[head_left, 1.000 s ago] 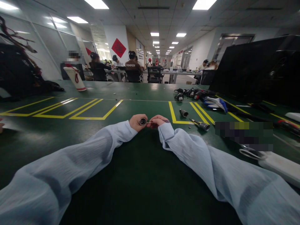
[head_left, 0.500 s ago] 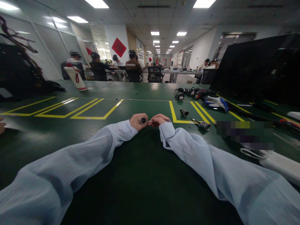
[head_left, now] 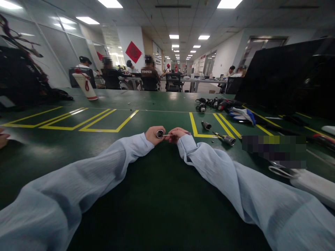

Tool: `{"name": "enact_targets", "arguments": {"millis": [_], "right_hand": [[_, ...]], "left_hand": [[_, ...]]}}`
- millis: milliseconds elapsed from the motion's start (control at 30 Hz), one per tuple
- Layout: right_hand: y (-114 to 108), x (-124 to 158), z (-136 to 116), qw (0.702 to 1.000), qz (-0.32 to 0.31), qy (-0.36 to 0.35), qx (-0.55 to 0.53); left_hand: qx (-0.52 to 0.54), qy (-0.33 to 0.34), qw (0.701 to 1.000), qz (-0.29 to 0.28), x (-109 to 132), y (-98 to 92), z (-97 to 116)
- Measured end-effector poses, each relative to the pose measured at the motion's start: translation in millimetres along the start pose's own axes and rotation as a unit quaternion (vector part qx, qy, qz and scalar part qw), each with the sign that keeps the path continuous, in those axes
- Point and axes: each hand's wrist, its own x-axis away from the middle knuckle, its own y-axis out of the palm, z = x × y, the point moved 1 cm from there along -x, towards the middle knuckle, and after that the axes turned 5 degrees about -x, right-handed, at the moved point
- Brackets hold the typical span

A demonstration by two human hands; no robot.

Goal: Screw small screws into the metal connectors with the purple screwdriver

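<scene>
My left hand [head_left: 154, 135] is closed around a hollow metal cylinder [head_left: 159, 134], its round open end facing me. Opposite it, my right hand [head_left: 177, 134] pinches a thin-shafted screwdriver [head_left: 168, 135]. The shaft runs level to the left, its tip at the side of the cylinder; the exact contact is too small to make out. Right of my hands lie a short metal cylinder piece [head_left: 206, 125] and a longer one with a thin stem [head_left: 227, 140]. A tiny dark bit [head_left: 213, 142] rests near them.
Yellow tape [head_left: 99, 130] marks the green table [head_left: 167, 195]. Dark metal parts [head_left: 209, 103], a blue-and-white glove [head_left: 243, 115] and a black monitor [head_left: 285, 73] stand or lie to the right. A white cup-like container [head_left: 85, 85] is back left. Another person's hand [head_left: 3, 137] shows at the left edge.
Both hands keep almost the same place and hold. The other person's hand at the left edge has shifted slightly, with a pale patch beside it now.
</scene>
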Motion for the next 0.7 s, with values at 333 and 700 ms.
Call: {"name": "enact_targets", "arguments": {"millis": [333, 700], "right_hand": [[1.2, 0.5, -2.2, 0.999, 0.041, 0.007, 0.016], [1.3, 1.0, -1.0, 0.999, 0.026, 0.029, 0.021]], "left_hand": [[-0.030, -0.001, 1.000, -0.008, 0.1, 0.8, -2.2], [-0.078, 0.028, 0.996, -0.021, 2.5, -2.8, 4.9]]}}
